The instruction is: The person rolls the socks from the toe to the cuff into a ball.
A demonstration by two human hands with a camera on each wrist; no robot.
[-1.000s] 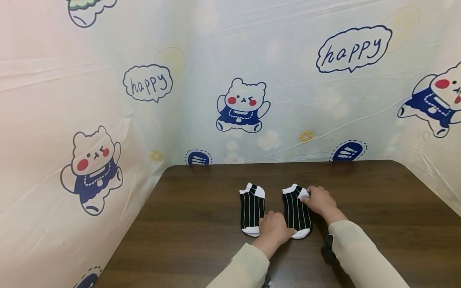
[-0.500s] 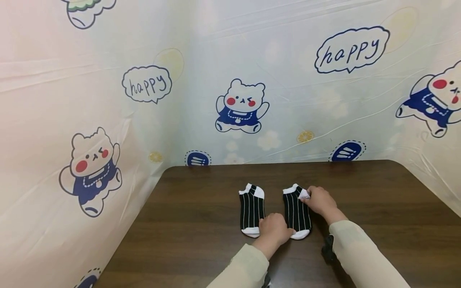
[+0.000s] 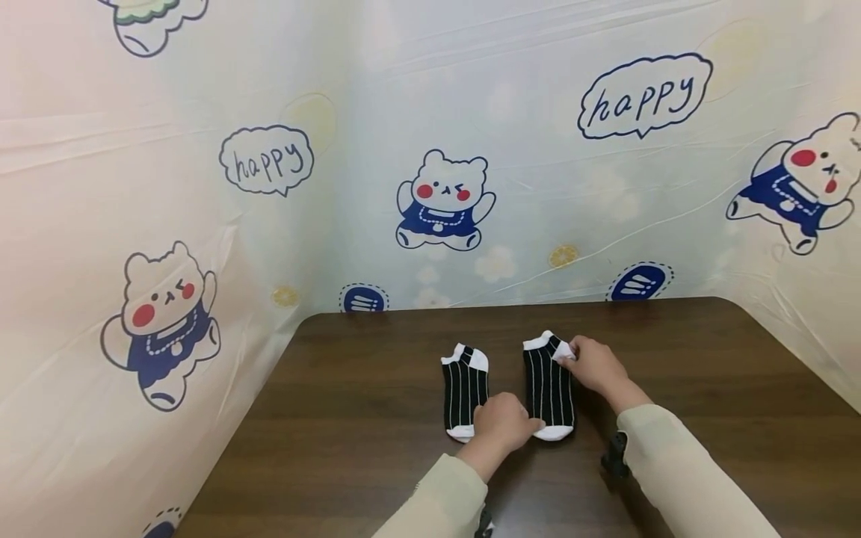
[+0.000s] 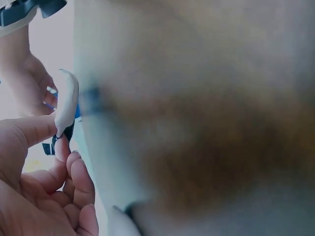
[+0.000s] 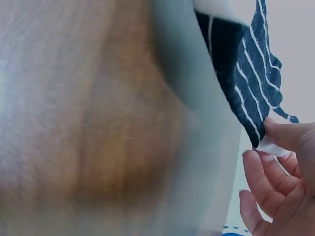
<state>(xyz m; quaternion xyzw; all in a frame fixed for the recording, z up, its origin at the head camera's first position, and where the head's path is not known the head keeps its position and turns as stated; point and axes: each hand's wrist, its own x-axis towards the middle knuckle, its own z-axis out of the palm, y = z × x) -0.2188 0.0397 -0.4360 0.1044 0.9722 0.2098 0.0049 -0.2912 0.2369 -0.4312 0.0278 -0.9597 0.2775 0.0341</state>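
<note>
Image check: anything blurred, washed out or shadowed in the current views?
Head: socks reasonably clear, faint sheen on tabletop near bottom edge, shadow by right sleeve; left wrist: most of frame out of focus, left hand clearer, upper-left background washed out; right wrist: left side blurred, striped sock and right hand sharper.
</note>
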